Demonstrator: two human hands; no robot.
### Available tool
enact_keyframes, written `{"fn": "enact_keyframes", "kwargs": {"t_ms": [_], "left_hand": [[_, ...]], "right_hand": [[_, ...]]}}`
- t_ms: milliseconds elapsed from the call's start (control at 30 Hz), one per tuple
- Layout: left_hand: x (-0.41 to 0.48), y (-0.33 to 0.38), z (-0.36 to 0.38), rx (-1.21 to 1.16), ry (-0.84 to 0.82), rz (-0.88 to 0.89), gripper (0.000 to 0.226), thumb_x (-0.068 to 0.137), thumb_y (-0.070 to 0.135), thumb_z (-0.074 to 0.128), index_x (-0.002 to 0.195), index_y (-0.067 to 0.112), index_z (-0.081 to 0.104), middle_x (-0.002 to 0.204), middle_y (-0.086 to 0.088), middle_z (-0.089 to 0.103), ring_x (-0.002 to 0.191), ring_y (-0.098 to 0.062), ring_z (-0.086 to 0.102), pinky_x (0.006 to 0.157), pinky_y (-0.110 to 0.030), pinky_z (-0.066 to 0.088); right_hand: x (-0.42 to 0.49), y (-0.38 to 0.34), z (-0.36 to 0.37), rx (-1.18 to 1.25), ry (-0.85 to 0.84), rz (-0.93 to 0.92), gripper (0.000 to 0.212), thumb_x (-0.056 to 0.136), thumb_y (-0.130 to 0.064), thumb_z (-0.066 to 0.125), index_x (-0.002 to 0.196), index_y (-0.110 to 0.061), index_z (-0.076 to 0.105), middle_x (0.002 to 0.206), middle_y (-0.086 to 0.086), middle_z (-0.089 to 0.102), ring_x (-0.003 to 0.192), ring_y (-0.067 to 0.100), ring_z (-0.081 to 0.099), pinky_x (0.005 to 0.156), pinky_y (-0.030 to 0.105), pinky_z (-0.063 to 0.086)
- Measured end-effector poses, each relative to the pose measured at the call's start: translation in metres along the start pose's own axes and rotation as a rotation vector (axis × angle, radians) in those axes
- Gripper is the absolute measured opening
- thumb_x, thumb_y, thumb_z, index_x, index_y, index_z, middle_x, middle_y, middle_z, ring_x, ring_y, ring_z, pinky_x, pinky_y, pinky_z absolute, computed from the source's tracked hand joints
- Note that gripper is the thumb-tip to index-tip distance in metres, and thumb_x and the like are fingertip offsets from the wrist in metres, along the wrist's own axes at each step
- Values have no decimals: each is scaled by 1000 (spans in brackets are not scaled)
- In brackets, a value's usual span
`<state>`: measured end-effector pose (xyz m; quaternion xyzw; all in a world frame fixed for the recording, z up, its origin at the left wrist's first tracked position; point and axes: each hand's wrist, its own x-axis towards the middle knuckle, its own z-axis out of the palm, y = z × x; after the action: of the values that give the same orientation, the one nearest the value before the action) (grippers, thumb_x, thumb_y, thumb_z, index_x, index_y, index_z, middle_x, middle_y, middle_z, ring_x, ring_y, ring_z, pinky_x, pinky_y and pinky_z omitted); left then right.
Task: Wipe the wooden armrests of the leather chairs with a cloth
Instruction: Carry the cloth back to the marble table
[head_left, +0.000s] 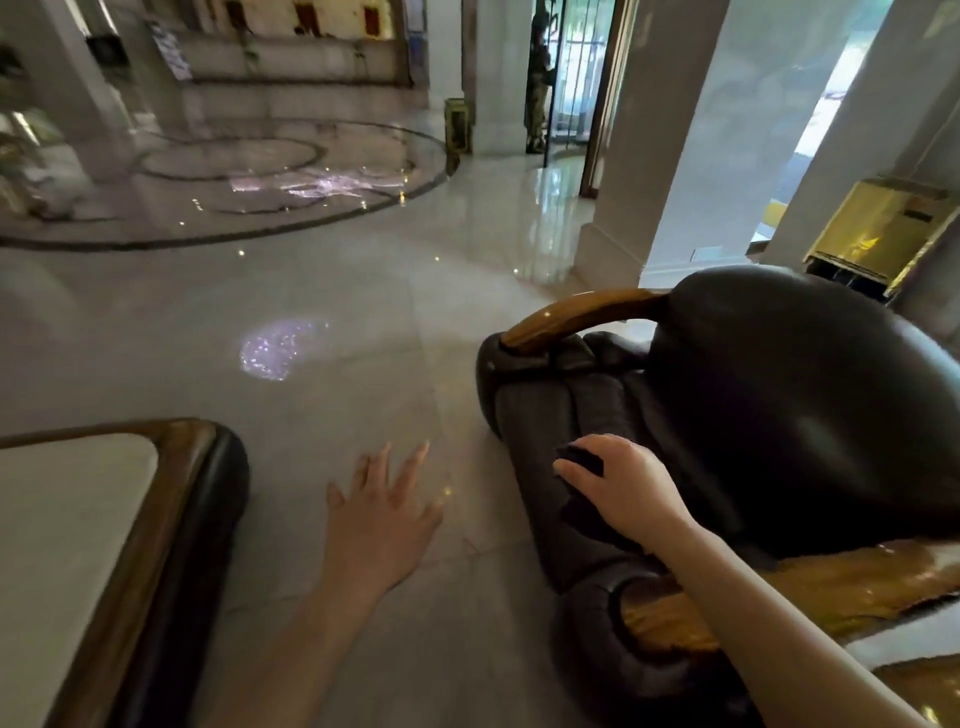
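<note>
A dark leather chair (810, 395) fills the right side, seen from behind its rounded backrest. Its far wooden armrest (566, 314) curves out to the left of the backrest. The near wooden armrest (810, 587) runs along the lower right, glossy and amber. My right hand (623, 488) is shut on a dark cloth (582, 460) and hovers over the leather seat, between the two armrests. My left hand (384, 514) hangs open over the floor, fingers spread, holding nothing.
A low table (176, 519) with a pale top, wooden rim and dark padded edge stands at the lower left. Polished marble floor (363, 291) stretches ahead. White pillars (644, 156) and a gold bin (883, 228) stand behind the chair.
</note>
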<state>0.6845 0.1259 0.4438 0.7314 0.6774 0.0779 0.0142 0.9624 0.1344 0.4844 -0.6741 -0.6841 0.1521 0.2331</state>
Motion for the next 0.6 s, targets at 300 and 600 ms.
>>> {"fn": "enact_keyframes", "kwargs": {"t_ms": [300,600], "left_hand": [[-70,-159,-18,-26,-40,-225,71,93,64,25,153,40,-4,164,-7,12,151,-28,6,119,-59,11],[-128,-260,-24,-22,-25,-472,71,93,67,21,152,43,-8,165,-6,11,151,-29,8,117,-59,14]], "right_hand": [[-5,-149,91,62,-161,-186,27,91,-50,63,102,-27,72,87,-15,64,76,4,56,66,25,44],[8,-248,171,8,-350,-386,26,93,-55,57,94,-32,67,83,-13,64,72,4,59,62,26,45]]}}
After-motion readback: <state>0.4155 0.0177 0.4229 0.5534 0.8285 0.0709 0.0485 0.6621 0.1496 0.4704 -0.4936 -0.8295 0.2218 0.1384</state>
